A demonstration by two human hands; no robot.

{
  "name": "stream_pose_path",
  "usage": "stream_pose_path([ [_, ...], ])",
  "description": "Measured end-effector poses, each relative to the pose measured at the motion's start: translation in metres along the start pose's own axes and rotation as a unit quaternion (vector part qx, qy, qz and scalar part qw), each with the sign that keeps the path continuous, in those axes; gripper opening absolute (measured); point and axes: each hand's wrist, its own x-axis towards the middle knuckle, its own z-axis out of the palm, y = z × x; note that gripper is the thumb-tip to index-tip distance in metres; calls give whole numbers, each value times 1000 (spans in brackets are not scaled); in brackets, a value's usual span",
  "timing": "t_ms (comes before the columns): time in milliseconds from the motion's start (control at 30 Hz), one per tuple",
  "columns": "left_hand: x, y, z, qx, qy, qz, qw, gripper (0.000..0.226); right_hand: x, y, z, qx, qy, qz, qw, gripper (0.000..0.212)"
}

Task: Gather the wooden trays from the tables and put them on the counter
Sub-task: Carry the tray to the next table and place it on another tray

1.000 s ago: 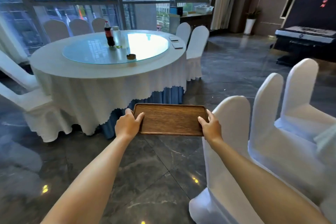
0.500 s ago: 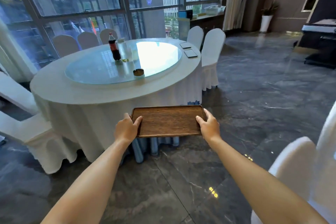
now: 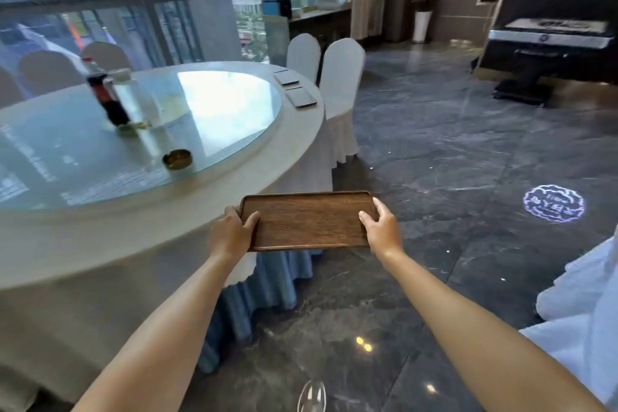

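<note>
Wooden tray [image 3: 306, 220] in hand: I have one tray carried level, held clear of every surface, at the near rim of the round table [image 3: 100, 237] and partly over the dark floor beyond that rim. My left hand [image 3: 230, 233] is closed on the tray's left short edge, thumb lying across the upper face and fingers curled underneath. My right hand [image 3: 381, 227] clamps the right short edge the same way. Nothing rests on the tray.

Step in hand, as I judge it: transport. This tray is collected and is being carried toward the drop-off.

Landmark layout, all taken from the round table:
- On its glass turntable [image 3: 167, 124] stand a cola bottle [image 3: 107, 94] and a clear bottle [image 3: 132, 97] just beside it; a small round dish [image 3: 177, 159] sits nearer the tray.
- At its far right rim lie two dark flat rectangles [image 3: 294, 89]. I cannot tell whether these are more trays; they look darker than the one I hold.
- Beyond the table, against the window, runs a sideboard [image 3: 317, 15], the likeliest counter.

Next move, as I judge it: carry the tray around the table's right side, past the two covered chairs [image 3: 334, 77]. Keep it level, keep both hands closed on it, and check the dark rectangles in passing.
</note>
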Motion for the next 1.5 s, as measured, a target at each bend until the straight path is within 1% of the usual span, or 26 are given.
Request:
stream_pose_path([
  [133,110,33,33,-5,-23,17,1000,42,100,-14,19,-7,35,18,999,52],
  [300,217,83,64,-15,-54,34,998,44,202,-33,25,-11,72,38,997,52],
  [433,284,124,104,-29,-80,47,995,42,279,-32,17,-19,93,56,994,52],
  [567,346,162,154,-33,-81,42,995,42,364,-19,9,-28,96,58,993,52],
  [800,464,244,237,-31,-53,15,998,42,549,-7,-10,-23,54,29,998,51],
  [933,525,287,262,-40,-30,-24,998,41,648,-22,-19,-34,10,11,999,52],
  [1033,569,307,273,-39,-12,-47,998,42,710,-34,-13,-27,-21,-1,999,52],
  [1267,670,318,314,-29,22,-90,995,43,835,-41,29,-41,-71,-15,997,51],
  [1367,720,314,334,-31,36,-114,992,44,895,-43,59,-63,-98,-27,993,48],
  [1500,794,304,349,-35,63,-153,986,42,980,-59,113,-75,-156,-58,983,42],
])
